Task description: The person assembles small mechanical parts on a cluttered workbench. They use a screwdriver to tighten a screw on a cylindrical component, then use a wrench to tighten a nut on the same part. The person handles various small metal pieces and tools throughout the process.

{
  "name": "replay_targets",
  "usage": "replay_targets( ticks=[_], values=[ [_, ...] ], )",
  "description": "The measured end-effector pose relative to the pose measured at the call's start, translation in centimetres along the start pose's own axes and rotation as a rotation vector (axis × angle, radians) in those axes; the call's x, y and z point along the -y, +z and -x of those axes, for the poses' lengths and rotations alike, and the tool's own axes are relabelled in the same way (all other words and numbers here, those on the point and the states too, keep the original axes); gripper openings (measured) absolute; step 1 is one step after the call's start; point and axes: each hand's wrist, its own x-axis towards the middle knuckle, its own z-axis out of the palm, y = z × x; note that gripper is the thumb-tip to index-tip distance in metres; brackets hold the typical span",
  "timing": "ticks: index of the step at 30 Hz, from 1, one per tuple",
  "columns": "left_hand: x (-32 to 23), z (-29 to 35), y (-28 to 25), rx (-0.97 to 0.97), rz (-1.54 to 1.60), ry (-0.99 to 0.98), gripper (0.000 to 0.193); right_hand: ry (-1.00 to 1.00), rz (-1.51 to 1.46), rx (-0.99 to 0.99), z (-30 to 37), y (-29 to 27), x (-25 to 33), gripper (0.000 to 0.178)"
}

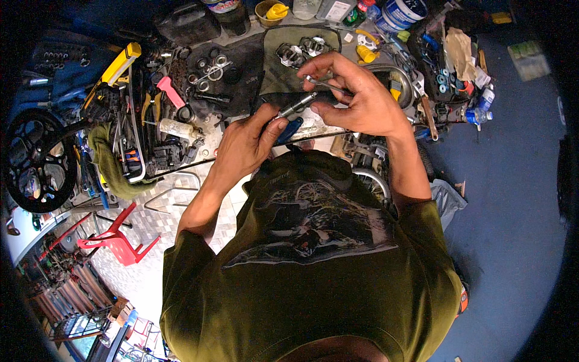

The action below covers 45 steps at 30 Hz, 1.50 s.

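Above the bench (pixel 208 149), head view: both bare hands are raised in front of the chest, close together.
Left hand (pixel 242 143): thumb and fingers clamped on the near end of a slim metal shaft (pixel 297 106), the rest of it sticking out bare.
Shaft: lies between the two hands, long axis slanting from the left grip up and to the right, its narrow tip toward the right hand (pixel 367 99).
Right hand: fingers curled on a small silver tool (pixel 327 85), thumb spread from the index finger; whether the thumb touches the shaft, I cannot tell.
Silver tool: just beyond the shaft's tip from the left grip, slanting the other way across the shaft's line; the right hand is nearer that tip.
Blue handle (pixel 290 130): just below the shaft, right of the left grip.
Pedals (pixel 291 56): a pair on the olive mat (pixel 276 79), beyond both grips.
Metal rings (pixel 211 70): on the dark mat (pixel 244 55), beyond the left grip and leftward.
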Motion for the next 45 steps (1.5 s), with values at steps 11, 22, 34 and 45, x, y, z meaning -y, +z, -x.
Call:
replay_targets(
  ticks=[11,22,34,45],
  values=[
    [0.1,-0.1,0.0,0.008,-0.017,-0.030,0.019,-0.069,-0.015,-0.032,-0.2,0.5,-1.2,0.069],
    [0.1,-0.3,0.0,-0.010,-0.028,0.050,0.023,-0.054,0.007,-0.036,-0.3,0.3,-1.3,0.069],
    [0.0,-0.4,0.0,0.002,-0.024,0.006,0.022,-0.015,-0.033,-0.061,-0.5,0.6,-1.4,0.059],
    [0.2,-0.5,0.0,-0.019,-0.058,0.052,0.024,-0.015,-0.034,-0.037,-0.5,0.5,-1.9,0.057]
  ],
)
